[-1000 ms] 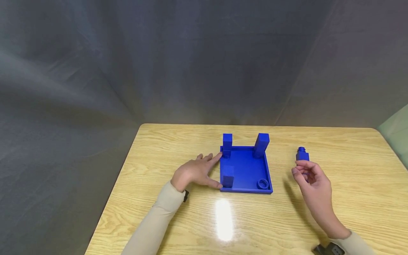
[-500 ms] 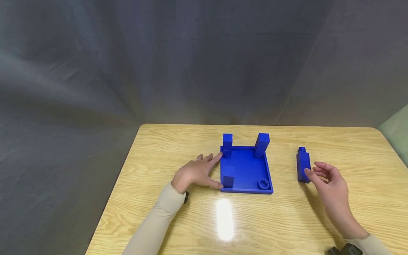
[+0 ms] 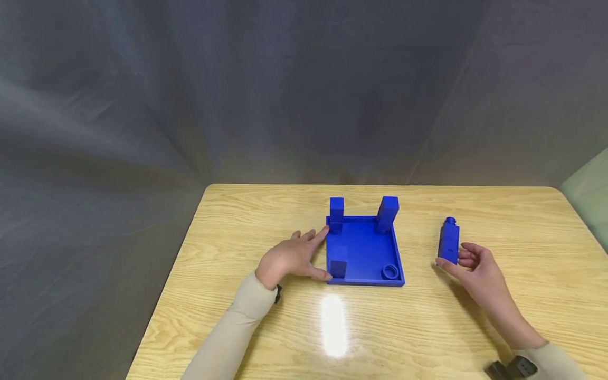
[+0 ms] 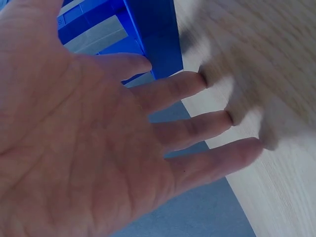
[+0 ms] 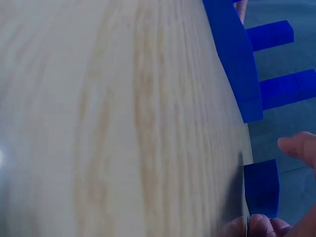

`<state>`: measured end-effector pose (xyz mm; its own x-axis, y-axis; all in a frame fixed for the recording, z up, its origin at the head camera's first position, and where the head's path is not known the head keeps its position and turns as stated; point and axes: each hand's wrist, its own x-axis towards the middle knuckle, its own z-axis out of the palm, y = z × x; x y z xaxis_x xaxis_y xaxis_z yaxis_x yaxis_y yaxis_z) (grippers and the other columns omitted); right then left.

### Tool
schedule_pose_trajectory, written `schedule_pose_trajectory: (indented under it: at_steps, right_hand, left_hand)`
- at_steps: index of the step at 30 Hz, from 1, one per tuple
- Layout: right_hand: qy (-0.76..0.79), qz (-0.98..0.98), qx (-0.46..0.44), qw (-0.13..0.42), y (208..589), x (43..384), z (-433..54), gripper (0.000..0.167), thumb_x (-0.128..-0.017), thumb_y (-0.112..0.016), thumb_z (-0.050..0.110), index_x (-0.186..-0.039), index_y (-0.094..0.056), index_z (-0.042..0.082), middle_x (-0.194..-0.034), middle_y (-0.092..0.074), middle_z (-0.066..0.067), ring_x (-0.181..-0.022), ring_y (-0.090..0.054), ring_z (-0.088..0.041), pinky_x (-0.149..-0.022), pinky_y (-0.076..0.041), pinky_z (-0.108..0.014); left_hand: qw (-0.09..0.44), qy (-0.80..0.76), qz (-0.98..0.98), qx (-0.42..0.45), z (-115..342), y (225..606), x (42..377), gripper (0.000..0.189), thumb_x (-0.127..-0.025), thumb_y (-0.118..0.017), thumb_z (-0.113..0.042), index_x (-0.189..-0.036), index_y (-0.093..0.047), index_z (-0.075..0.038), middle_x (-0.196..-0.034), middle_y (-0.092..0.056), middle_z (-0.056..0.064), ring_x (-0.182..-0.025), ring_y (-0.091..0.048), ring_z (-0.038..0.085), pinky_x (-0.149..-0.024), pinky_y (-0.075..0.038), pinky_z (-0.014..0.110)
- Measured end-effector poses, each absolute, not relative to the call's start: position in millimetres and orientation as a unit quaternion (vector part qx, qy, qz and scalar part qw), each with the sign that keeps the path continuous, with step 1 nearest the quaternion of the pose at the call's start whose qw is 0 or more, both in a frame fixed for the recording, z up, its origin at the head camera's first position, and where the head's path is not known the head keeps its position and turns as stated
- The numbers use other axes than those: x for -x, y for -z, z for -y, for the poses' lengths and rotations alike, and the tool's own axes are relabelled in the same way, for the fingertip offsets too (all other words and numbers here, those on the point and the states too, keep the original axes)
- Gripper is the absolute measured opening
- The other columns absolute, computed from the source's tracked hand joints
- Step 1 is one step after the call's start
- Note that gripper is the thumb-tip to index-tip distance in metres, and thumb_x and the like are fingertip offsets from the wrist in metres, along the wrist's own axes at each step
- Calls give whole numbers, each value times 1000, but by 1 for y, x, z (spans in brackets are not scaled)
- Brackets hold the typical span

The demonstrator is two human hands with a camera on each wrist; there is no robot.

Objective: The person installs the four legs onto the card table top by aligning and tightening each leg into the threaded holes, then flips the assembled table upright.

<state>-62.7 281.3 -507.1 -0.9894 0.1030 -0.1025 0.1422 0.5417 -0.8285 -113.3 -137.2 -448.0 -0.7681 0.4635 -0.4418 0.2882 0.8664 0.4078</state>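
A square blue tray-like base (image 3: 366,250) lies on the table. Two blue square legs stand at its far corners, a left leg (image 3: 336,209) and a right leg (image 3: 388,209). At the near left corner a darker block (image 3: 338,269) partly blends into the base. A round socket ring (image 3: 390,272) fills the near right corner. My left hand (image 3: 294,257) touches the base's left side with thumb and index finger spread. A loose blue leg (image 3: 448,240) with a threaded end lies on the right. My right hand (image 3: 482,272) is around its near end; in the right wrist view the thumb (image 5: 298,145) stands apart from it.
The pale wooden table (image 3: 404,332) has its far edge against a dark grey curtain (image 3: 304,105). A bright light reflection (image 3: 334,324) shows on the table in front of the base. Light green material (image 3: 589,195) hangs at the far right.
My right hand moved off to the right, uncovering the loose leg, then came back left around its near end. The left hand and base have stayed nearly still.
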Motion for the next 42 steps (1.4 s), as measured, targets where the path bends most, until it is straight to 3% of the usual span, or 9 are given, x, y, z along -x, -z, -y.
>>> schedule_pose_trajectory:
  at_steps: [5, 11, 19, 24, 30, 34, 38, 42]
  right_hand:
    - [437, -898, -49, 18, 506, 69, -282, 92, -101, -82, 30, -153, -29, -24, -133, -52, -36, -103, -53, -19, -74, -42, -6]
    - [397, -918, -17, 10, 505, 73, -286, 87, -98, -85, 26, -147, -36, -26, -119, -60, -32, -88, -54, -4, -71, -45, -11]
    - [348, -937, -23, 34, 499, 76, -295, 65, -107, -72, 29, -137, -47, -24, -106, -63, -25, -90, -59, -28, -66, -45, -24]
    - [347, -937, -22, 40, 498, 76, -299, 52, -108, -68, 27, -130, -56, -19, -101, -65, -18, -85, -58, -24, -63, -46, -27]
    - [353, -934, -30, 47, 497, 74, -301, 55, -112, -63, 34, -130, -58, -17, -101, -66, -16, -84, -58, -23, -61, -47, -28]
    - [380, -923, -43, 37, 498, 73, -304, 54, -113, -62, 34, -132, -58, -16, -102, -69, -16, -80, -61, -15, -61, -50, -26]
    - [481, -873, -68, 30, 500, 72, -306, 49, -113, -64, 29, -131, -55, -16, -96, -73, 1, -75, -66, -6, -64, -55, -22]
    - [656, -751, -80, 17, 500, 71, -308, 31, -113, -64, 19, -124, -49, -6, -92, -78, 10, -80, -75, -5, -70, -58, -18]
  left_hand:
    - [265, -149, -930, -209, 137, 448, 114, 118, -94, -80, -63, -178, -7, -26, -179, -22, 16, -159, -23, 53, -127, -27, 59]
    - [267, -151, -927, -214, 138, 449, 113, 118, -94, -79, -64, -178, -5, -26, -179, -20, 16, -160, -20, 54, -127, -27, 59]
    - [274, -161, -925, -210, 139, 450, 112, 119, -94, -79, -66, -178, -3, -28, -180, -17, 15, -161, -15, 54, -120, -37, 65]
    - [272, -157, -925, -213, 139, 452, 110, 121, -93, -79, -67, -178, -2, -27, -180, -16, 16, -160, -15, 55, -119, -39, 65]
    - [270, -156, -925, -218, 139, 451, 111, 121, -93, -78, -67, -178, -2, -27, -180, -16, 17, -160, -15, 55, -119, -38, 65]
    - [273, -156, -923, -221, 140, 451, 112, 120, -94, -78, -68, -178, -2, -28, -180, -15, 16, -161, -14, 55, -126, -29, 62]
    - [276, -155, -922, -224, 140, 450, 112, 118, -95, -77, -67, -178, -3, -27, -180, -16, 17, -160, -15, 56, -129, -20, 59]
    - [287, -166, -918, -220, 141, 449, 113, 115, -97, -76, -64, -178, -3, -27, -180, -14, 18, -160, -13, 56, -127, -24, 62]
